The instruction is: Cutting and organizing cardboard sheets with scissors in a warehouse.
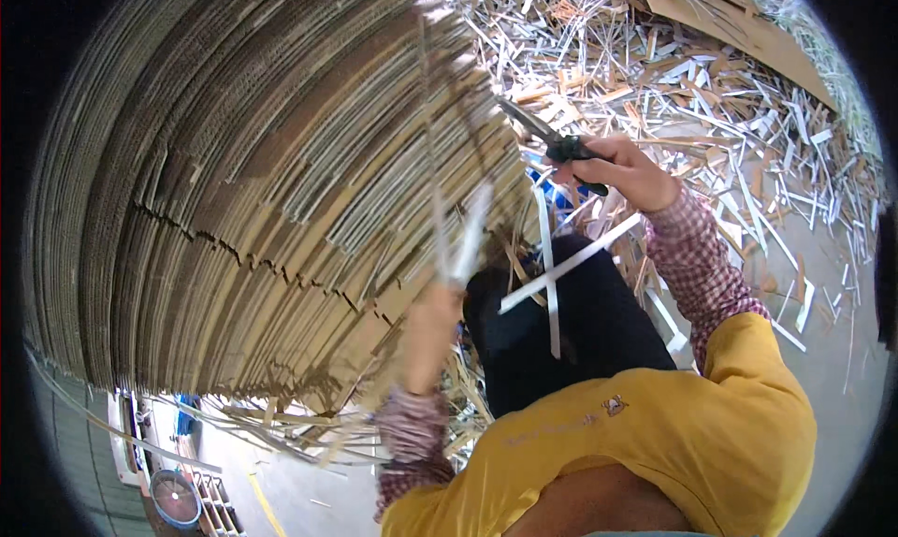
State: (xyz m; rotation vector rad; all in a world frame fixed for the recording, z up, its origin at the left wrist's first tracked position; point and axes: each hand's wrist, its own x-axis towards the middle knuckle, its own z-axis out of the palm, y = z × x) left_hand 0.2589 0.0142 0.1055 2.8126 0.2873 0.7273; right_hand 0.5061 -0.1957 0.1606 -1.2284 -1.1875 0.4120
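Observation:
At the edge of a tall stack of cardboard sheets (309, 191), my left hand (433, 326) is blurred by motion. Thin pale strips (474, 228) rise from its closed fingers, one reaching up along the face of the stack. My right hand (636, 174) is closed round the dark handles of a pair of shears (531, 123), whose grey metal blades point up and left toward the stack's right edge. Two white strips (549, 280) lie crossed over my dark-clothed lap (599, 322).
A thick litter of cardboard offcuts (673, 79) covers the floor at the upper right, with a larger brown sheet (739, 36) on it. More strips (290, 420) stick out below the stack. A round blue-rimmed basket (176, 498) stands at the lower left.

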